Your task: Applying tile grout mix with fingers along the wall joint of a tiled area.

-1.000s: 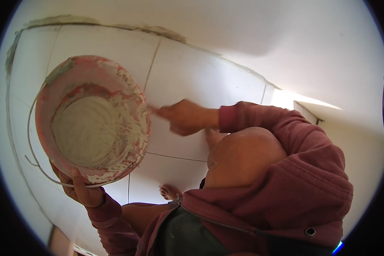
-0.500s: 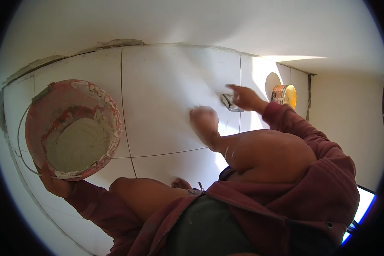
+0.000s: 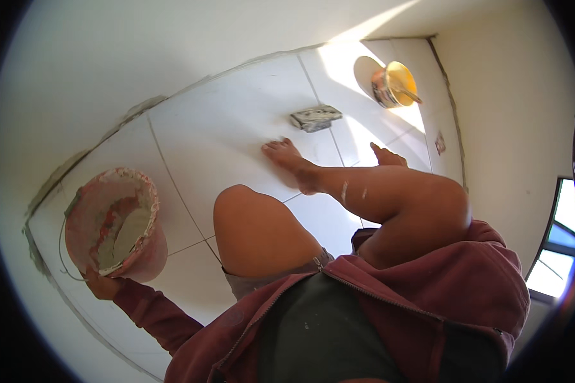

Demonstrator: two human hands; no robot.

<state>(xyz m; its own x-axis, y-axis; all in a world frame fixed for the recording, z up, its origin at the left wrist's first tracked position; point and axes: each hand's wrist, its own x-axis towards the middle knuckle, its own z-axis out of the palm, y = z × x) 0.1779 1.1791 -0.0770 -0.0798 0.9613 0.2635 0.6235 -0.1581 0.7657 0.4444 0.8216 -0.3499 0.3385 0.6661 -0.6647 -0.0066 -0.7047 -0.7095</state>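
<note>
At the left, a reddish bucket (image 3: 150, 255) smeared with grey mortar leans toward me, its wire handle hanging on the left side. My left hand (image 3: 102, 285) grips the bucket at its near rim, with the fingers partly hidden. Inside is a pale grey mix (image 3: 133, 231). My right hand (image 3: 390, 156) shows only in part beyond my right shin, a finger stretched out and nothing seen in it. A mortar-smeared float (image 3: 315, 117) lies on the floor tiles (image 3: 236, 102), apart from that hand and just past my right foot (image 3: 286, 155).
A small yellow-and-orange tub (image 3: 383, 89) with a brush-like handle (image 3: 407, 93) leaning out stands in sunlight at the far right. A white wall (image 3: 236, 32) meets the tiles along a rough mortar edge. Another wall (image 3: 505, 127) rises at right, near a window (image 3: 556, 239).
My right hand has drawn back from the float toward my shin. The view has turned, and the bucket now sits lower and tips more to the right.
</note>
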